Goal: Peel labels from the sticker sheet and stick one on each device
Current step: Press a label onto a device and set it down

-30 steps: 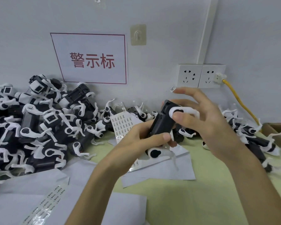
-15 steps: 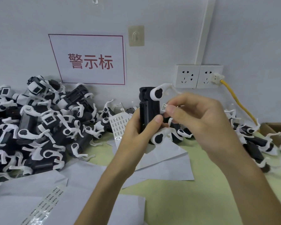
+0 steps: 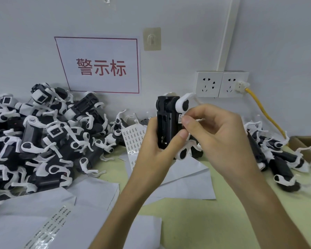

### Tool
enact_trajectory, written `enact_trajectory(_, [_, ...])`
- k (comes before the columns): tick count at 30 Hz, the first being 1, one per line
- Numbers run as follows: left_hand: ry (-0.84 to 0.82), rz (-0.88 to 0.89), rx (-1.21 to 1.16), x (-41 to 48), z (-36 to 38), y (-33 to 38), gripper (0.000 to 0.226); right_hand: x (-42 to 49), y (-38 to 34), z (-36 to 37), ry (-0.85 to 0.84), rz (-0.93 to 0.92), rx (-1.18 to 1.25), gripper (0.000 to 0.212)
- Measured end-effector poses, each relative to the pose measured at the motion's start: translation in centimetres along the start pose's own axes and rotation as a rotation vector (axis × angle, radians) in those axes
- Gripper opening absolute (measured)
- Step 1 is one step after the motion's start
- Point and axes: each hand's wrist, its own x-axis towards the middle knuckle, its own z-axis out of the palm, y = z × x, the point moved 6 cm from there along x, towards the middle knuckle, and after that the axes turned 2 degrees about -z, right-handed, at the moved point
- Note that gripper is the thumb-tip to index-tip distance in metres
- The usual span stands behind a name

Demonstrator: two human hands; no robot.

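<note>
Left hand gripped a black device upright at the middle of the head view, thumb laid across its front. The right hand, at three o'clock of it, pinched a small white label between thumb and forefinger against the device's right edge.

Judged from that hold, the label could have gone on crooked or creased if pressed down from one corner. It could also have clung to the fingertip and lifted off when the pinch let go. A white hinged arm on the device, at one o'clock of the label, sat close enough to snag it.

The sticker sheet lay on the table at nine o'clock of the device, partly hidden behind the left hand, its rows of print too small to read. A second label strip lay at seven o'clock, equally unreadable. One heap of devices sat at nine o'clock and a smaller heap at three.

On the wall at eleven o'clock, a red-bordered sign read "警示标". Print on the pinched label was too small to make out.
</note>
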Motion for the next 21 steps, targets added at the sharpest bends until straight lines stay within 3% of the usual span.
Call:
enact_trajectory(15, [0.031, 0.064, 0.097, 0.01, -0.2, 0.13, 0.02, -0.15, -0.3, 0.26, 0.028, -0.011, -0.011, 0.018])
enact_trajectory(21, [0.042, 0.053, 0.105, 0.01, -0.19, 0.27, 0.026, -0.16, -0.24, 0.3, 0.04, -0.014, -0.024, 0.017])
